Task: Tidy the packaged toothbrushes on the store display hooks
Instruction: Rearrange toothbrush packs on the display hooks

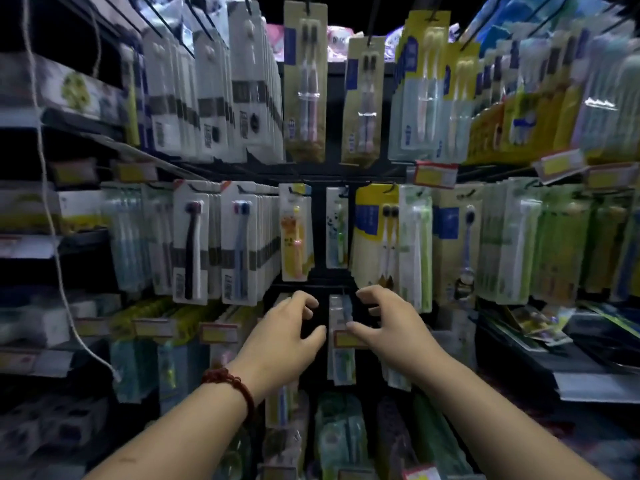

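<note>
Packaged toothbrushes hang in rows on black display hooks across the whole wall. My left hand (289, 336), with a red bead bracelet at the wrist, and my right hand (388, 323) are both raised in front of the third row, fingers curled and apart. Between them hangs a clear toothbrush pack with a yellow label (341, 337). My right thumb is close to that pack's edge; whether it touches is unclear. Neither hand holds anything. Above hang a yellow children's toothbrush pack (294, 233) and a panda-printed pack (336, 226).
White-carded packs (214, 244) fill the left hooks, green and yellow packs (502, 244) the right. Yellow price tags (434, 174) stick out from the rails. A white cord (52, 216) dangles at the left. Loose flat packets lie on a shelf (540, 327) at right.
</note>
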Demonstrator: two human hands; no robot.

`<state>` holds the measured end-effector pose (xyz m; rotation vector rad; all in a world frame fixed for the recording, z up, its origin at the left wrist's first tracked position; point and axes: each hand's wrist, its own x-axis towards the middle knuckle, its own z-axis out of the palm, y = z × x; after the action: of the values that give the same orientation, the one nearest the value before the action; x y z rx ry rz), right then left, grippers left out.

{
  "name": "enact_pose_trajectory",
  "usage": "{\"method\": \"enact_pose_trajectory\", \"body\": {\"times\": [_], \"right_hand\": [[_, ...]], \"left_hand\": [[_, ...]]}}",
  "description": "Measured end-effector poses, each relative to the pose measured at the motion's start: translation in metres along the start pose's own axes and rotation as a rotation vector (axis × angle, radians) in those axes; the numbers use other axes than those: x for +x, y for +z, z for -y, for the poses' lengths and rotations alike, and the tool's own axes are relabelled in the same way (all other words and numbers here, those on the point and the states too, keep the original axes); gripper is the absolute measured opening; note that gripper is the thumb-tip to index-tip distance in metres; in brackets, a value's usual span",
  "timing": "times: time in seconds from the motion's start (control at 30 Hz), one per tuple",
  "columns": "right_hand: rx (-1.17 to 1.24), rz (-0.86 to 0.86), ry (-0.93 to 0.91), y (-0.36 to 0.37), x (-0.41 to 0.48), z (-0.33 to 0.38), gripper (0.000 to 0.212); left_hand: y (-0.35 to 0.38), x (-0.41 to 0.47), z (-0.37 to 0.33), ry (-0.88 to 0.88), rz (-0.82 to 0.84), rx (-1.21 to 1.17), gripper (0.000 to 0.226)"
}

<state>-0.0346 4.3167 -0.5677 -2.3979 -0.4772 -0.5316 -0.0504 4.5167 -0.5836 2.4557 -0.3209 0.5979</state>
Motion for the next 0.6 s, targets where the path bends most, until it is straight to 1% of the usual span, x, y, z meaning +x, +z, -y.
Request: {"method": "enact_pose_trajectory", "body": {"times": [0.1,0.13,0.23,0.33,0.43,0.5,0.53,0.6], "right_hand": [[0.191,-0.038,0.054,0.01,0.039,0.014,0.048],[0.247,-0.044,0.074,0.015,0.053,0.018,0.046],[0.377,-0.048,0.14,0.03,0.095,0.022,0.043],[0.486,-0.048,0.205,0.047,0.138,0.019,0.038],[0.572,-0.064,0.261,0.063,0.176,0.015,0.039],[0.603,-0.066,0.272,0.072,0.195,0.013,0.044],[0.627,-0.065,0.259,0.076,0.202,0.011,0.047],[0.689,-0.054,0.231,0.081,0.212,0.009,0.051]], "left_hand": [[-0.012,0.032,0.011,-0.1,-0.08,-0.182,0.027],[-0.013,0.045,0.015,-0.123,-0.123,-0.206,0.025],[-0.014,0.085,0.025,-0.202,-0.249,-0.272,0.031],[-0.009,0.127,0.029,-0.363,-0.27,-0.399,0.031],[0.003,0.165,0.034,-0.492,-0.227,-0.405,0.045],[0.011,0.184,0.037,-0.532,-0.252,-0.43,0.059],[0.013,0.191,0.038,-0.518,-0.273,-0.459,0.065],[0.019,0.203,0.043,-0.446,-0.315,-0.553,0.069]]}}
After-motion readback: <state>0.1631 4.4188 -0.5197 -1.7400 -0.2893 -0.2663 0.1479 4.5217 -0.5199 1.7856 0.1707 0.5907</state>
